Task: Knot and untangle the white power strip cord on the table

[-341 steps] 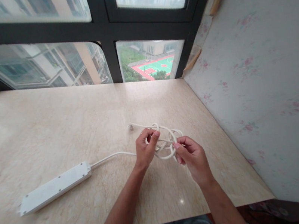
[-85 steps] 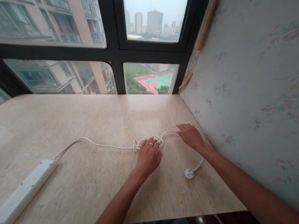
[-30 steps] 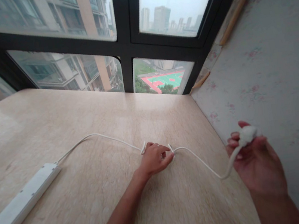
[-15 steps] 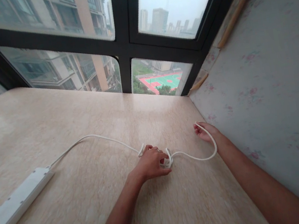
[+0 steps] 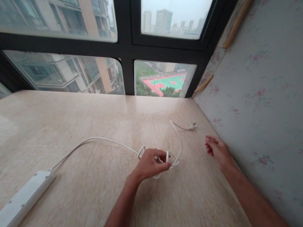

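A white power cord (image 5: pixel 106 139) runs from the end of a white power strip (image 5: pixel 19 209) to a bundle of loops on the stone ledge. My left hand (image 5: pixel 152 163) is closed around the looped part, with thumb and fingertips pinching a strand. From the bundle the free end curves away to a plug (image 5: pixel 192 126) near the wall; that stretch of cord is slightly blurred. My right hand (image 5: pixel 217 151) is a short way below the plug, fingers curled in and nothing seen in them, apart from the cord.
The pale marble ledge (image 5: pixel 78 213) carries the strip and cord. Dark-framed windows (image 5: pixel 127 52) close off its far side. On the right rises a wall with floral wallpaper (image 5: pixel 280 89), and a wooden trim strip (image 5: pixel 248 0) runs along the window edge.
My right hand has let go of the cord's free end and drawn back towards me. The plug end now lies farther away on the ledge. My left hand keeps hold of the loops.
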A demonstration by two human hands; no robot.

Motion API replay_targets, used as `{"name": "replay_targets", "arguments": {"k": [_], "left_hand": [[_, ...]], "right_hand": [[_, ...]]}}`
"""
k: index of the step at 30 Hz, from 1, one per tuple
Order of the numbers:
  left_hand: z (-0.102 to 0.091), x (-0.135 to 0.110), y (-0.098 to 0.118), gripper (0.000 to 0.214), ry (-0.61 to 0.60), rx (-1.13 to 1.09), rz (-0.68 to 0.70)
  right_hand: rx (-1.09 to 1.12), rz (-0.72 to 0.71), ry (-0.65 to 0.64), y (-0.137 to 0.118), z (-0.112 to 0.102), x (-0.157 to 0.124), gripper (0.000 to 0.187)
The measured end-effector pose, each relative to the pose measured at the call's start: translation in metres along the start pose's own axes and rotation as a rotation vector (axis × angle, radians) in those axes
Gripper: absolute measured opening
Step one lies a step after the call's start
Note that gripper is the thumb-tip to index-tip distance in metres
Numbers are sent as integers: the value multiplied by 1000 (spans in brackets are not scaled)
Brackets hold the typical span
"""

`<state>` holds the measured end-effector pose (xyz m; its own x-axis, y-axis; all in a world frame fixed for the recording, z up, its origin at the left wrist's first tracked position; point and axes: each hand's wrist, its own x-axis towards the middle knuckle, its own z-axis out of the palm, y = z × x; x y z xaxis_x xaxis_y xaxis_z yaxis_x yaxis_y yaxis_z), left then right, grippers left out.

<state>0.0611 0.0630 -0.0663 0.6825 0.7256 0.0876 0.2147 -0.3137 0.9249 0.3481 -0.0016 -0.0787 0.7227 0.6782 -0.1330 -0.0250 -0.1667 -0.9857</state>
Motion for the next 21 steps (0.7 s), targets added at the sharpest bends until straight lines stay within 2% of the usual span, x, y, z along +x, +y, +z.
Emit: {"name": "replay_targets", "arguments": {"k": [2, 5, 7, 9, 11, 13, 18, 21], "left_hand": [[-3, -1, 0, 26, 58, -175, -97], [-7, -1, 1, 31, 103, -326, -170], [-9, -1, 2, 32, 96, -387, -198], [-11, -1, 4, 32, 70, -427, -219], [-12, -1, 6, 31, 42, -444, -225], [-12, -1, 7, 29, 11, -429, -215], [-8, -2, 7, 27, -25, -288, -141], [-5, -4, 7, 28, 53, -137, -63]], "right_hand": [[36, -60, -55, 9, 5, -28, 36], [-21, -175, -133, 19, 19, -68, 32], [-93, -359, -194, 22, 30, -87, 27], [-168, -604, -297, 21, 39, -98, 23], [-227, -817, -382, 19, 45, -100, 23], [-257, -934, -412, 18, 48, -97, 19], [-284, -970, -392, 25, 46, -90, 12], [-278, -941, -367, 27, 45, -91, 9]]}}
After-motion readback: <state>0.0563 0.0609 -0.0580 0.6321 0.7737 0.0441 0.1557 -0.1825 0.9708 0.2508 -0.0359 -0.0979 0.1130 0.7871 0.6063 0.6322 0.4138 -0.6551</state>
